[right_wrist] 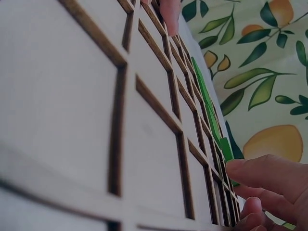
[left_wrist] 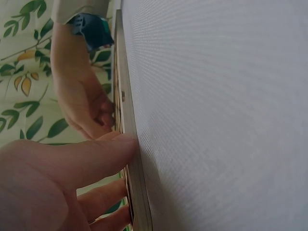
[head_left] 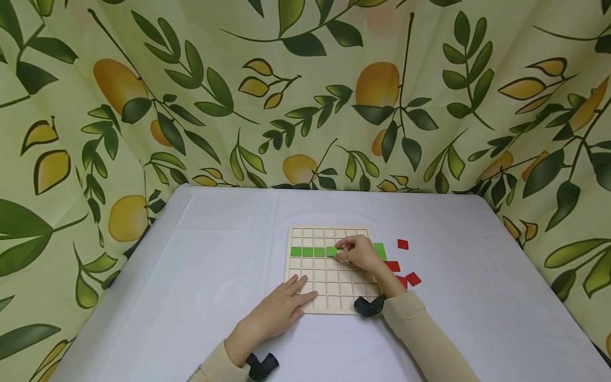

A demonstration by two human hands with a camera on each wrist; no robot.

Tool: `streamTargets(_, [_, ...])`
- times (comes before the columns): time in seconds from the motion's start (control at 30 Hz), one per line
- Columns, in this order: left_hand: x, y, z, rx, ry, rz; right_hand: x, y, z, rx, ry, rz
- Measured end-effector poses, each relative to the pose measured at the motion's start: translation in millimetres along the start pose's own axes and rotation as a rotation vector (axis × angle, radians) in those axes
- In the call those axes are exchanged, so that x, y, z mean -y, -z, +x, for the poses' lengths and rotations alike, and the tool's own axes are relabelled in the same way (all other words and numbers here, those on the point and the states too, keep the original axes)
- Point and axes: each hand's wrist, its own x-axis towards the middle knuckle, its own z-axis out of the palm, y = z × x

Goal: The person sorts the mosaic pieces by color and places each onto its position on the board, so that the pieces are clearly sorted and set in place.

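Observation:
A wooden grid board [head_left: 334,289] with square recesses lies on the table. Green square tiles [head_left: 307,251] form a row from its left side in the head view. My right hand [head_left: 359,252] pinches a green tile [head_left: 331,251] at the right end of that row. In the right wrist view the thumb and fingers meet at this tile [right_wrist: 226,148], which tilts slightly above the grid. My left hand [head_left: 281,305] rests with spread fingers on the board's lower left corner. In the left wrist view its thumb [left_wrist: 103,156] lies along the board's edge.
More green tiles [head_left: 380,251] lie by the board's right edge, partly behind the right hand. Several red tiles [head_left: 413,279] are scattered on the white tablecloth [head_left: 229,239] to the right. A leaf-and-fruit patterned curtain [head_left: 305,106] hangs behind the table.

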Motion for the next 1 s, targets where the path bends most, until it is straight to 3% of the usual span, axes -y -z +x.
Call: streamTargets(1.0, [2.0, -2.8, 1.0, -0.007, -0.008, 0.008, 1.0, -4.7, 1.4, -0.037, -0.023, -0.051])
